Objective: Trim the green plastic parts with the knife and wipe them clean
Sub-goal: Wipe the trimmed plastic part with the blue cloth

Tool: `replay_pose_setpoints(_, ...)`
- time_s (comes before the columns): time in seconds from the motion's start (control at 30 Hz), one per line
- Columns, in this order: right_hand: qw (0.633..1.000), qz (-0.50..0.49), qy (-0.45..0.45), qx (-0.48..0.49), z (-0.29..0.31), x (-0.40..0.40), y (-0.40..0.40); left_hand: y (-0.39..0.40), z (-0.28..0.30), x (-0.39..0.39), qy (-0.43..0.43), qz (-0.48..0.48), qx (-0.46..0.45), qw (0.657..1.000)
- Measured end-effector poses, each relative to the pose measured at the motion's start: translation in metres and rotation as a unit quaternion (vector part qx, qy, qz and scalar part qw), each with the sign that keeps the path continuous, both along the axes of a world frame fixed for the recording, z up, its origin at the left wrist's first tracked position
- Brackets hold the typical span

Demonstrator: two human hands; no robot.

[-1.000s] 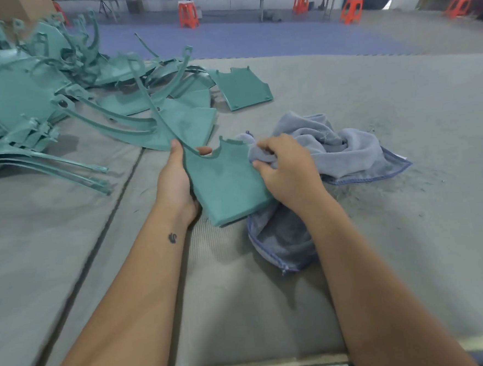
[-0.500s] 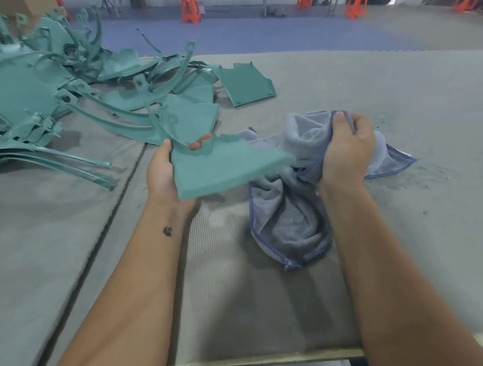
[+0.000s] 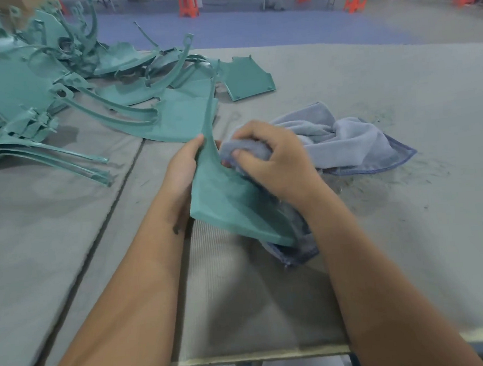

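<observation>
Green plastic part (image 3: 230,203): gripped upright by left hand (image 3: 183,165); right hand (image 3: 273,163) presses bunched grey cloth (image 3: 343,141) against it (table (image 3: 409,228)).

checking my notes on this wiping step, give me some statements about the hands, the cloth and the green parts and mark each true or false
1. The left hand grips the green plastic part. True.
2. The right hand holds a knife. False: it grips a bunched bit of the grey cloth against the part; no knife shows.
3. The part lies flat on the table. False: it is held tilted above it.
4. A pile of green parts lies at the far left of the table. True.
5. The cloth is orange. False: it is grey-blue; the stools in the background are orange.
</observation>
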State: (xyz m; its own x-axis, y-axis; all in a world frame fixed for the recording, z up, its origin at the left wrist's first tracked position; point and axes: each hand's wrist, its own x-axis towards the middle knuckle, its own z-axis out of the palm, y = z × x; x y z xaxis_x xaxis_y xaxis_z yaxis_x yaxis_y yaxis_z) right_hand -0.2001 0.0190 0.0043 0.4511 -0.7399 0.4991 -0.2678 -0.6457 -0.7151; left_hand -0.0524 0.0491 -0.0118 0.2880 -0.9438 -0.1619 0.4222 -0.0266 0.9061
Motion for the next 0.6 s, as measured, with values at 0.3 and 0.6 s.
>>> replay_pose_setpoints(0.3,0.969,-0.049,0.207,-0.122,-0.003,0.029,0.004,-0.006,-0.008,-0.005,0.183,-0.048,-0.031,0.981)
replay_pose_setpoints(0.6,0.928,-0.170,0.283,-0.174,0.004,0.066,0.000,-0.001,-0.010,-0.010,0.231,-0.075,-0.035,0.969)
